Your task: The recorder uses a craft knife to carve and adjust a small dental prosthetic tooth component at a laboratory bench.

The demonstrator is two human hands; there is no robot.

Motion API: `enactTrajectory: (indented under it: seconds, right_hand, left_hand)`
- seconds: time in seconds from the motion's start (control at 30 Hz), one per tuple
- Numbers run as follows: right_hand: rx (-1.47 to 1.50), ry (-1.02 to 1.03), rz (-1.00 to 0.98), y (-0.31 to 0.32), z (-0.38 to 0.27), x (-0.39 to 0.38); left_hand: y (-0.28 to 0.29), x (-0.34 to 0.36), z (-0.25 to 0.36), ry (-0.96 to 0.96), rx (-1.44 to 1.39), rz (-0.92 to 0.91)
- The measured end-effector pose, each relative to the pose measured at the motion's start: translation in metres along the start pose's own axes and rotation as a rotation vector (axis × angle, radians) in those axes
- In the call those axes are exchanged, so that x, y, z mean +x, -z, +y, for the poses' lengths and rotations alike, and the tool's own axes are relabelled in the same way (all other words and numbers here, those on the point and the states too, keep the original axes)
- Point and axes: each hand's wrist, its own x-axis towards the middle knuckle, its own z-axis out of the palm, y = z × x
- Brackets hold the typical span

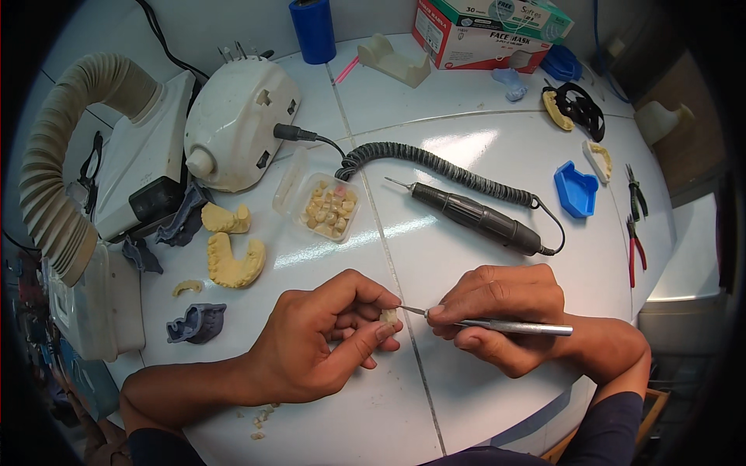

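Observation:
My left hand [330,342] pinches a small pale, tooth-like piece [388,316] between thumb and fingers. My right hand [497,311] grips a slim silver metal tool [528,327], held almost level, whose thin tip reaches to the top of that piece. Small pale fragments [261,422] lie on the white tiled tabletop [404,404] below my left wrist. Above my hands rests a black rotary handpiece [466,213] on a coiled cord. An open clear box [330,208] of tooth-shaped pieces sits behind my left hand.
At left stand a white hose unit [132,171], control box [233,124], yellow casts [233,260] and grey moulds [194,322]. Behind are a blue roll [311,31] and mask boxes [478,50]. At right lie a blue tray [573,190], black articulator [583,109] and pliers [633,252].

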Motion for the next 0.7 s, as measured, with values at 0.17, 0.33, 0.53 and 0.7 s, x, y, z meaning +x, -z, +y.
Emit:
enactTrajectory:
  seconds: [0.17, 0.33, 0.53, 0.7]
  right_hand:
    - [-0.013, 0.005, 0.014, -0.001, 0.002, -0.001]
    - [0.013, -0.019, -0.001, -0.001, -0.002, 0.000]
    - [-0.064, 0.006, -0.006, 0.010, -0.002, -0.001]
    - [0.152, -0.136, 0.189, 0.000, 0.002, -0.001]
  left_hand:
    - [0.002, -0.001, 0.000, 0.004, -0.056, 0.000]
    - [0.003, 0.000, -0.001, 0.010, -0.056, -0.015]
    - [0.001, 0.000, 0.003, 0.020, -0.126, -0.014]
    - [0.001, 0.001, 0.000, -0.005, -0.155, -0.024]
